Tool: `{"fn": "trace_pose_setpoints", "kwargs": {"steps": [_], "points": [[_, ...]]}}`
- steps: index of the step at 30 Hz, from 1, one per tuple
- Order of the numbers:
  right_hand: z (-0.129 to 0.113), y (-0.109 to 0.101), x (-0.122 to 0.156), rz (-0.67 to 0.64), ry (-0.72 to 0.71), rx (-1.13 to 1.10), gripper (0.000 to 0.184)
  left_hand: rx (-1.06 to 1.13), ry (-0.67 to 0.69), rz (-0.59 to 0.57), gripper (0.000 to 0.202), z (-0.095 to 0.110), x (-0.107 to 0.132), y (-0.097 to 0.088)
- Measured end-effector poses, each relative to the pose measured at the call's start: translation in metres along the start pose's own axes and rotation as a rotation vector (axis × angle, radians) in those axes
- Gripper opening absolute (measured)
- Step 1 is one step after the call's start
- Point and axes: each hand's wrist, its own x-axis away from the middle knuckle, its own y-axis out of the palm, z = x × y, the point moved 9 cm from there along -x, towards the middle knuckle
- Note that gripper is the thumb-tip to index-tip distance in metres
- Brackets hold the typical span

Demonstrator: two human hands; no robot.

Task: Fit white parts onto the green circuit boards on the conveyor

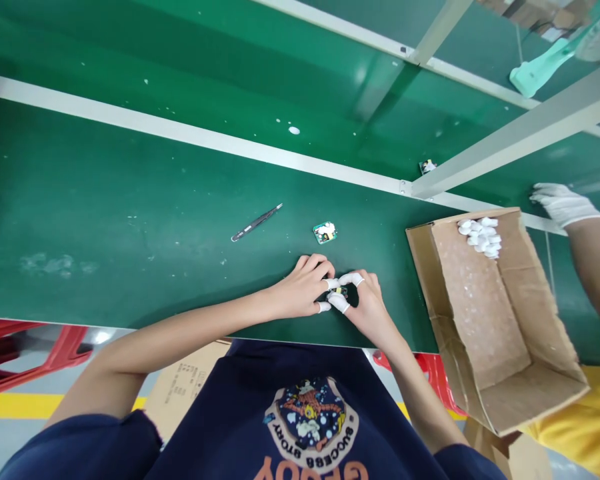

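Close to the table's front edge, a small circuit board (339, 291) with a yellow part is held between my two hands. My left hand (310, 283) pinches it from the left, with white finger cots on the thumb and index finger. From the right, my right hand (364, 303) grips it with finger and thumb, also in white cots. The fingertips hide much of the board. Just beyond my hands lies another circuit board (325, 232), green with white and yellow parts. Black tweezers (257, 223) rest on the table to the upper left of my hands.
An open cardboard box (480, 313) stands to the right, with several white pieces (481, 236) at its far end. Past it is a co-worker's gloved hand (563, 203). A metal post (520, 130) rises behind the box. Another board (427, 166) lies beyond the rail.
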Motion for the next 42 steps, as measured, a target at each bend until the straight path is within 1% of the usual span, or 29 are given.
{"fn": "trace_pose_setpoints", "kwargs": {"steps": [3,6,11,15,19,20,24,26,29,31,35,37,40,42], "points": [[-0.001,-0.001,-0.002,-0.029,0.009,-0.004,0.023,-0.017,-0.022,0.031,0.021,0.0,0.001,-0.002],[-0.002,0.0,-0.002,-0.052,-0.011,-0.079,0.021,-0.03,-0.015,0.042,0.019,0.002,0.001,-0.002],[0.006,0.001,-0.001,0.043,0.069,-0.027,0.023,-0.027,-0.031,0.043,0.017,0.0,0.001,0.0],[0.002,0.008,-0.001,0.047,0.049,0.001,0.025,-0.035,-0.042,0.037,0.013,-0.001,0.002,0.001],[0.002,0.005,0.0,0.111,0.074,0.013,0.023,-0.057,-0.039,0.043,0.01,0.0,0.003,0.0],[0.003,0.004,0.001,0.107,0.079,0.004,0.022,-0.058,-0.04,0.044,0.01,0.001,0.003,0.0],[0.003,0.008,0.001,0.021,0.054,-0.078,0.02,-0.054,-0.047,0.044,0.011,0.001,0.002,-0.001],[0.004,0.007,0.0,0.036,0.063,-0.075,0.018,-0.054,-0.049,0.044,0.014,0.001,0.002,-0.002],[0.008,0.006,0.0,0.095,0.093,-0.027,0.016,-0.056,-0.054,0.048,0.015,0.001,0.002,-0.002],[0.008,0.007,0.0,0.095,0.084,-0.029,0.015,-0.049,-0.056,0.049,0.016,0.001,0.002,-0.002],[0.007,0.005,0.001,0.035,0.008,-0.103,0.016,-0.043,-0.05,0.049,0.02,0.001,0.002,-0.002],[0.006,0.002,0.002,0.046,-0.023,-0.119,0.016,-0.045,-0.045,0.052,0.019,0.001,0.002,-0.002],[0.008,-0.002,0.004,0.079,-0.024,-0.096,0.015,-0.036,-0.047,0.056,0.019,0.001,0.001,-0.002],[0.008,0.001,0.004,0.053,-0.029,-0.091,0.016,-0.032,-0.051,0.055,0.02,0.0,0.001,-0.001]]}}
